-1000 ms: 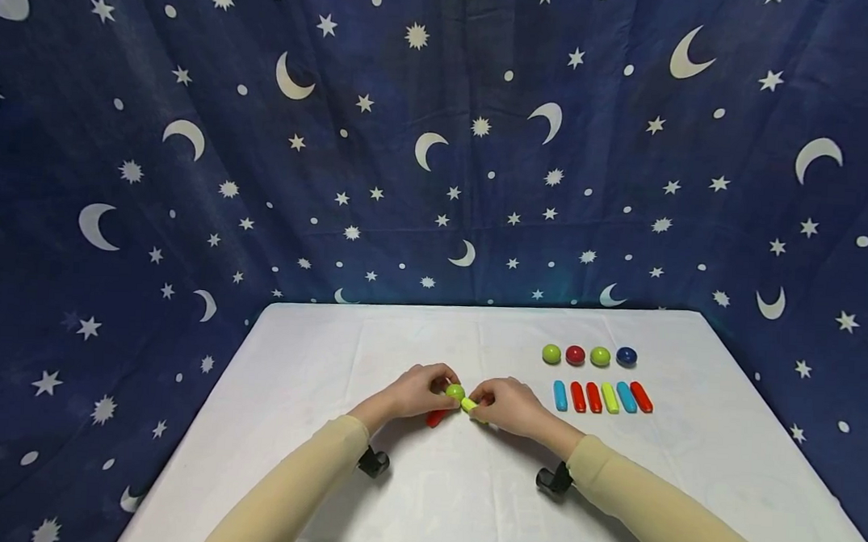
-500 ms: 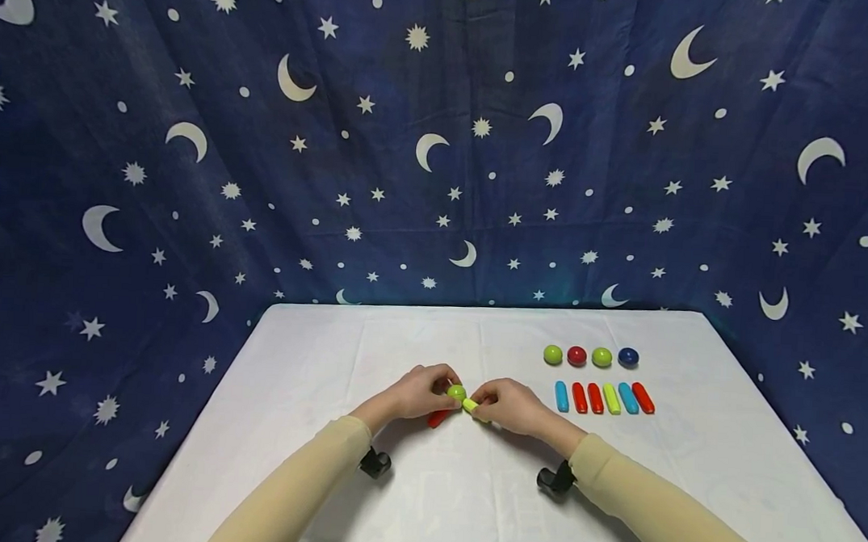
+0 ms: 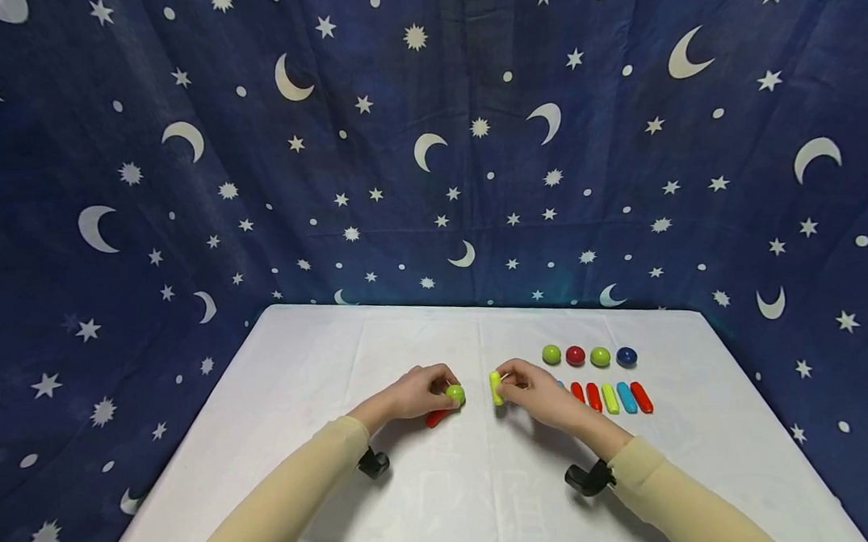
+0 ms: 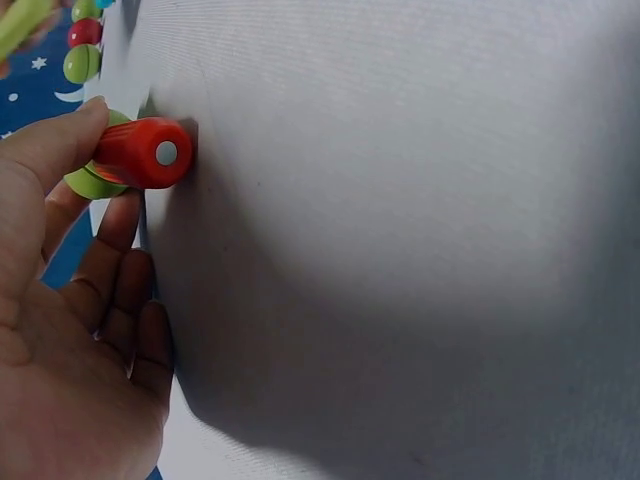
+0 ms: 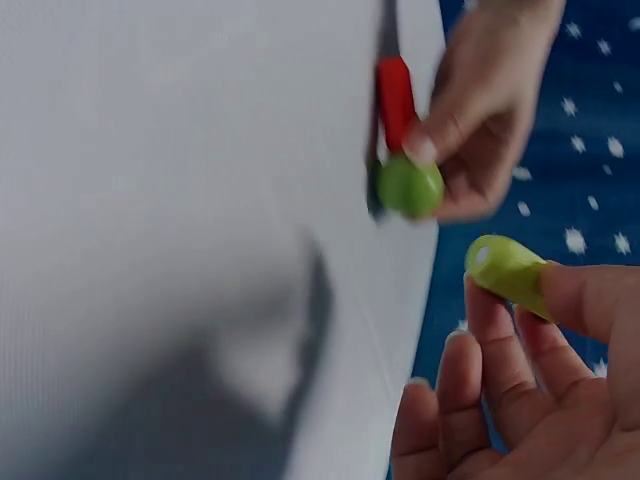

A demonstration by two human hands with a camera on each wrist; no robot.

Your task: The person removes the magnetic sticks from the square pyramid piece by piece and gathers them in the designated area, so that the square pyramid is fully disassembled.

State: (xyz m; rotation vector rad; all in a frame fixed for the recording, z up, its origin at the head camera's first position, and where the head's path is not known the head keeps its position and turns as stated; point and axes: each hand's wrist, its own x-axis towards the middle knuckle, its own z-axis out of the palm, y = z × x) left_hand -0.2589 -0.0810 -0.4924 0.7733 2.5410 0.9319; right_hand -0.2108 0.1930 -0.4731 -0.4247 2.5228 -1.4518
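Note:
My left hand [image 3: 417,393] pinches a green ball [image 3: 455,392] between thumb and fingers, low over the white table. Against that ball sits one end of a red magnetic stick [image 4: 150,152], whose free end shows a silver disc in the left wrist view. My right hand [image 3: 538,395] is a short way to the right. Between its thumb and fingertips it holds a yellow magnetic stick [image 3: 496,388], roughly upright in the head view and apart from the ball. In the right wrist view a silver disc shows on the end of the yellow stick [image 5: 508,272].
At the back right of the table [image 3: 367,478] several balls form a row, among them a red ball [image 3: 575,356] and a dark blue ball [image 3: 627,357]. In front lies a row of sticks, including a blue stick [image 3: 626,397]; my right hand partly covers its left end. A starry curtain [image 3: 382,123] hangs behind.
My right hand has drawn the yellow stick away from the green ball, to the right, and turned it more upright. My left hand keeps its place on the ball.

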